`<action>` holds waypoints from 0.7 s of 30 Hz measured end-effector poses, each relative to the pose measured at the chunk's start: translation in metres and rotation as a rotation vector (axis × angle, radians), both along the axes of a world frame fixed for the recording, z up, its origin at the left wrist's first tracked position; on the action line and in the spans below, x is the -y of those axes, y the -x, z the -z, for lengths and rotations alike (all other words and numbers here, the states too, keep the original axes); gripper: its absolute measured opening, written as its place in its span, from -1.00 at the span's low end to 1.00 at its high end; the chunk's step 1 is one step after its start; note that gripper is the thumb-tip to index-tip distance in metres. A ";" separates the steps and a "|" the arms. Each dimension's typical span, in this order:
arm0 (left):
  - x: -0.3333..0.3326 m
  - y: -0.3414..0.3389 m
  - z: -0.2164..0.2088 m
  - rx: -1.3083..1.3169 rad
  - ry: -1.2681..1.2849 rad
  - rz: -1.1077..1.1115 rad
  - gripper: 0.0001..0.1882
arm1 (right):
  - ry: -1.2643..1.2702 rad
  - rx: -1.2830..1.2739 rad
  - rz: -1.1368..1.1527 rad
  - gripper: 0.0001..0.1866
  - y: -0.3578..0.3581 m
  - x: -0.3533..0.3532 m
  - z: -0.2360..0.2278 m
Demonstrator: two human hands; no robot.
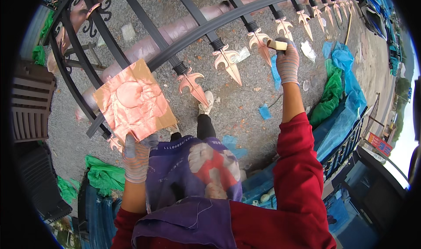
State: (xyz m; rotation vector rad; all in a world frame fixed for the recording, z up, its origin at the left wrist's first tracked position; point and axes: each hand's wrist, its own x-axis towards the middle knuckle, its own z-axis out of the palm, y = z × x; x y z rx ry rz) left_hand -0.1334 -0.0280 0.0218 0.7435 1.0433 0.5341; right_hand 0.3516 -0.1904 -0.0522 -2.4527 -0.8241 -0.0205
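Observation:
My left hand (137, 157), in a striped glove, grips the lower edge of a cardboard piece (165, 119) with a crinkled sheet coated in shiny copper paint (136, 95) on it. My gloved right hand (288, 62) is closed round a small pale-yellow block (277, 45), sponge-like in look. Its end meets or lies just over a copper-coloured spearhead finial (259, 42); I cannot tell if they touch. More spearheads, such as this one (227, 62) and a nearer one (192, 85), tip the black bars of a metal fence panel (193, 36).
A plastic-wrapped roll (153, 45) lies beneath the panel on gravelly ground (237, 102). Green sheeting (331, 89) and blue sheeting (348, 73) are heaped at right, green sheeting (104, 175) also at lower left. Dark slatted panels (33, 102) stand at far left. Vehicles (372, 12) are at upper right.

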 end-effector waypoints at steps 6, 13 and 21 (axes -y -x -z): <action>-0.003 0.021 -0.003 0.071 0.013 0.007 -0.42 | 0.252 0.090 0.065 -0.76 -0.007 -0.009 0.008; -0.001 0.033 -0.008 0.036 0.018 -0.053 -0.41 | 0.234 -0.024 0.041 -0.78 -0.001 -0.010 0.013; 0.000 0.049 -0.011 0.013 0.028 -0.022 -0.43 | -0.361 -0.313 0.014 -0.70 0.083 -0.020 0.002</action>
